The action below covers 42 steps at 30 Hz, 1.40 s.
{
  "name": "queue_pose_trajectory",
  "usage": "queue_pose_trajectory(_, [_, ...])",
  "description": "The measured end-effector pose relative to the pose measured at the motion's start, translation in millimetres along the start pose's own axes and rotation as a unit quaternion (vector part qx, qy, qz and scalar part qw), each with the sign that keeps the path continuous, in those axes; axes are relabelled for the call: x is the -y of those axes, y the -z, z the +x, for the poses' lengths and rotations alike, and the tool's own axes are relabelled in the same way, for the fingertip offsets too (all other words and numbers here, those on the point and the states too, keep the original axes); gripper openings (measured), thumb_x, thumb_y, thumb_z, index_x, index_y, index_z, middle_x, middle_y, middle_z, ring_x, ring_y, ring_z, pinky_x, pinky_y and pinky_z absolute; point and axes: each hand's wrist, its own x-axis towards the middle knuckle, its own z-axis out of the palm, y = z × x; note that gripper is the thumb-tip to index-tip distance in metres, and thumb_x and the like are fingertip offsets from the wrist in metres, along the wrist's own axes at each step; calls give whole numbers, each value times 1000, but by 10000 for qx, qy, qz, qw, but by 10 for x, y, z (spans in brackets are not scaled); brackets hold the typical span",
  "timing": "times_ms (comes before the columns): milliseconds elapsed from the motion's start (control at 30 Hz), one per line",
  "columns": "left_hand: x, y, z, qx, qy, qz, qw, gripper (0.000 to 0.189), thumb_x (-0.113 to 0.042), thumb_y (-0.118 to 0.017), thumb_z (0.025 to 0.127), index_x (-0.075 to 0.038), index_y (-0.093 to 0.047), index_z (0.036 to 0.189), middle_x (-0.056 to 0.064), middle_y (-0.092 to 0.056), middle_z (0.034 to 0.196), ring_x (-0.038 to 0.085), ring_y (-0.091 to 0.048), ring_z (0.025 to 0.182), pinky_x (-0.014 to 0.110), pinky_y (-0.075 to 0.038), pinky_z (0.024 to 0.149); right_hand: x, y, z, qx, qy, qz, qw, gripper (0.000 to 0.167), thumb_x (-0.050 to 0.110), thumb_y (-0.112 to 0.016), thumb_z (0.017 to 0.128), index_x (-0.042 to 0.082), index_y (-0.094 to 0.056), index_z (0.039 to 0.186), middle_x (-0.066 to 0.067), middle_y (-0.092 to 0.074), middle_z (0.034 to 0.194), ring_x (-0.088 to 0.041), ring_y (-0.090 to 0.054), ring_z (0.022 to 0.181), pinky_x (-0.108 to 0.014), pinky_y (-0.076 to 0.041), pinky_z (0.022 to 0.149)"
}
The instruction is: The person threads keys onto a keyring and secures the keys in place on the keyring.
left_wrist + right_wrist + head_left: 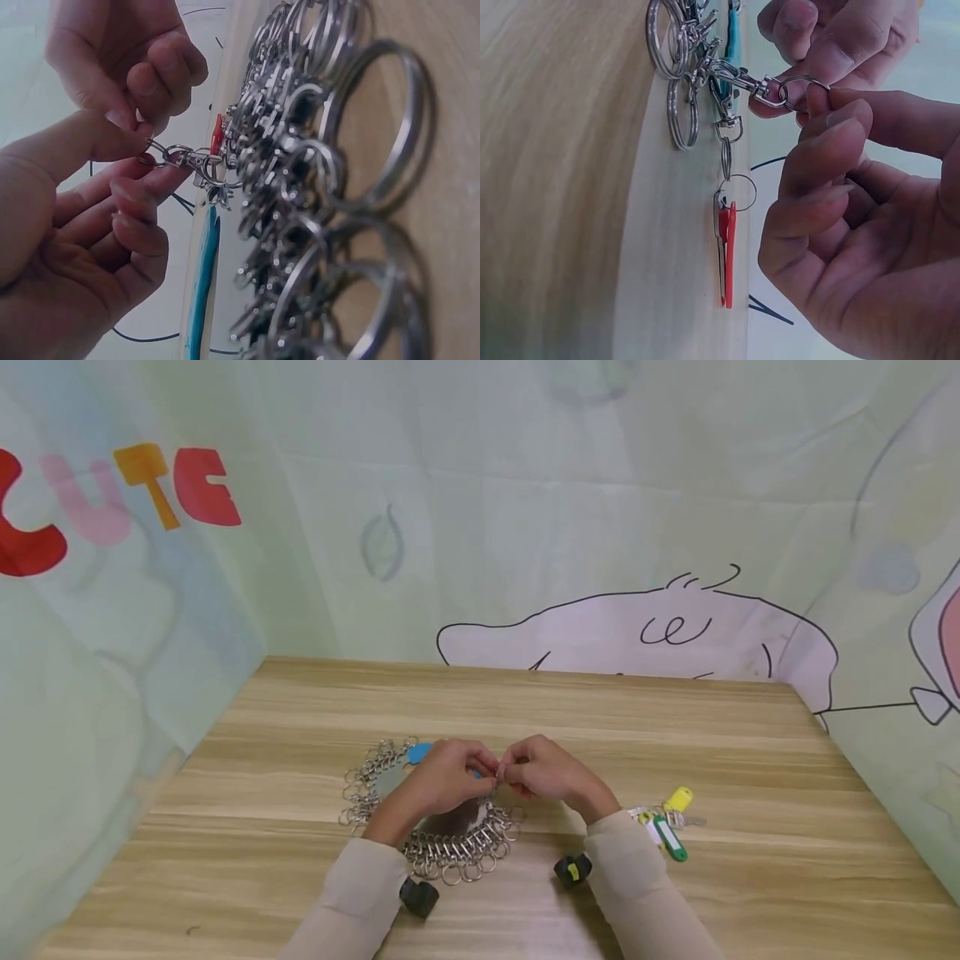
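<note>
A round cluster of metal key rings with swivel clasps [450, 846] lies on the table in front of me, fanned around a grey middle. At its right side my left hand [453, 772] and right hand [551, 768] meet, fingertip to fingertip. Between them is one split ring [805, 78], joined to a swivel clasp [739, 76] of the cluster; thumb and fingers of both hands pinch it. Beside it in the right wrist view, another clasp carries a red key tag [730, 259] and a key [719, 259]. The left forearm hides part of the cluster.
Right of my right forearm lies a bunch of keys with a yellow tag [679, 799] and a green tag [670, 839]. A blue tag [418, 753] sits at the cluster's far edge. Printed curtains [525, 527] stand behind the wooden table [360, 693] and at its sides.
</note>
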Motion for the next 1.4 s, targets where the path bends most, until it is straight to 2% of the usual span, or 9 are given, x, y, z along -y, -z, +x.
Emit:
queue_pose_trajectory(167, [-17,-10,5,-115,-15,89,9999,15,-9,-73,85,-9,-74,101,-4,-71,91,12,-66,86,35,-53,76,29,33,-18,-21,-106,-138,9998,16,2,-55,95,-7,-68,93,-4,-56,66,-14,-49,57,-28,-42,56])
queue_pose_trajectory(300, [-20,-21,2,-169,-39,120,9998,14,-10,-74,85,-9,-73,100,-4,-71,90,12,-66,85,35,-53,75,43,55,-26,-124,-163,-264,9994,17,3,-55,96,-5,-69,93,-4,-54,64,-13,-47,54,-26,-39,53])
queue_pose_trajectory(600, [6,-25,2,-144,-188,8,9997,13,-8,-74,87,-8,-72,100,-3,-71,90,14,-67,85,36,-53,76,29,11,4,-296,-332,-84,9990,15,4,-57,94,-5,-69,92,-3,-52,62,-12,-46,53,-25,-37,52])
queue_pose_trajectory(733, [16,-20,-1,-34,-104,-136,9998,19,-10,-75,88,-6,-70,107,-1,-73,94,16,-68,88,40,-53,81,31,-2,12,-300,-482,20,9984,17,6,-58,96,-4,-66,86,-2,-50,62,-12,-45,53,-26,-38,52])
queue_pose_trajectory(800, [15,-15,-4,-17,62,-242,9997,21,-13,-76,89,-8,-68,106,-1,-73,95,16,-68,88,40,-52,82,33,-6,13,-311,-514,110,9981,18,6,-57,96,-4,-64,84,-3,-49,62,-12,-44,53,-27,-38,53])
queue_pose_trajectory(967, [12,-22,0,-133,160,-51,9998,10,-18,-78,89,-12,-70,91,-6,-70,88,12,-64,82,36,-51,74,30,-15,7,-345,-538,303,9975,18,4,-56,96,-6,-63,82,-4,-49,62,-13,-43,53,-28,-40,54])
queue_pose_trajectory(1133, [9,-36,8,-197,-19,316,9993,4,-15,-75,90,-12,-76,88,-8,-70,85,9,-62,76,31,-51,68,28,-30,1,-338,-610,390,9968,17,3,-56,95,-8,-65,85,-3,-47,60,-11,-42,51,-25,-38,50])
queue_pose_trajectory(1267, [8,-39,4,-219,-48,302,9993,4,-12,-74,90,-10,-76,87,-7,-70,83,9,-61,73,30,-50,65,24,-42,6,-308,-594,424,9969,15,3,-57,94,-7,-65,86,-2,-47,60,-11,-41,50,-24,-35,49])
queue_pose_trajectory(1400, [13,-30,-9,-147,-74,-21,9999,4,-8,-73,91,-7,-73,87,-1,-70,81,14,-61,68,30,-50,60,16,-38,8,-257,-522,551,9968,13,2,-56,95,-5,-61,86,-4,-48,63,-12,-42,53,-26,-37,51])
